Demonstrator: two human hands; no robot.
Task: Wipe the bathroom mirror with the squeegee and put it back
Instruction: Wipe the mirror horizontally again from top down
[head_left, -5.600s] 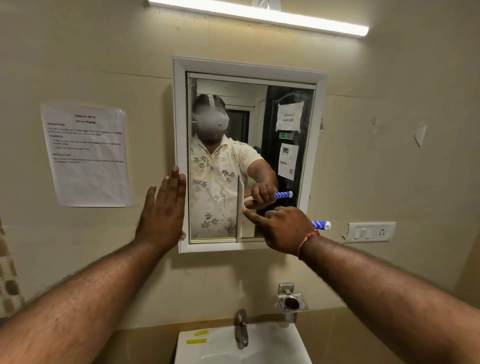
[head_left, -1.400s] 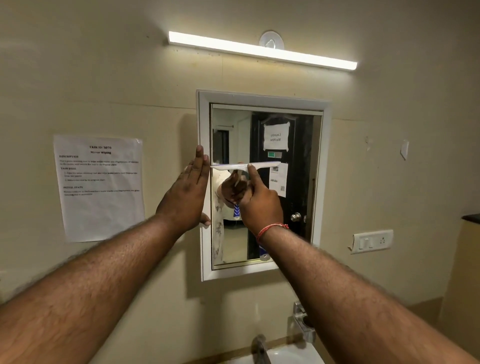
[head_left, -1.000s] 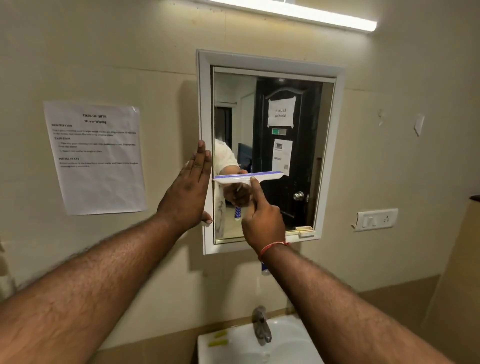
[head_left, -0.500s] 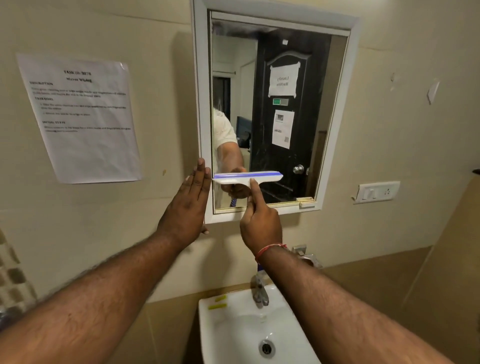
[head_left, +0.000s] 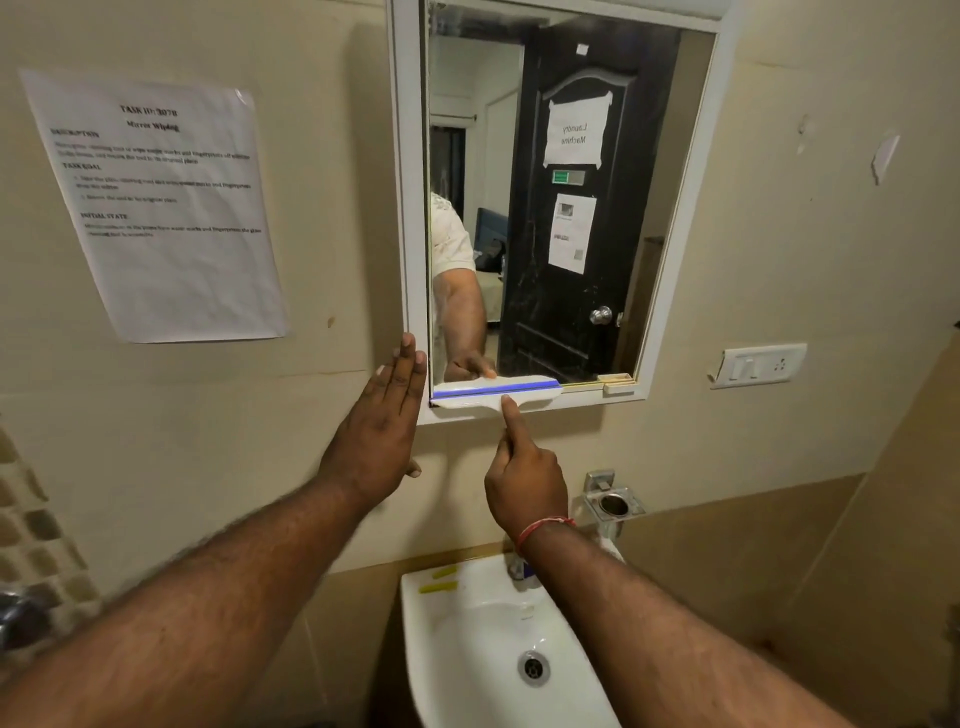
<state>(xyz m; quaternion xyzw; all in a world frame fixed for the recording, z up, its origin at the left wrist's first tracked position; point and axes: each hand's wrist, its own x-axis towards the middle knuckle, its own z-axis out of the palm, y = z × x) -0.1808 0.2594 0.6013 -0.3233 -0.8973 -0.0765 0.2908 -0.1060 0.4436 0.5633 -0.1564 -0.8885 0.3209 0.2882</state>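
While the right hand grips the squeegee handle, fingers curled round it and forefinger stretched up onto the head, the blade lies level across the bottom left of the mirror, touching the lower frame. Left hand flat, fingers spread straight, holding nothing, pressed to the wall with fingertips at the frame's lower left corner. Sink below; paper sheet taped left.
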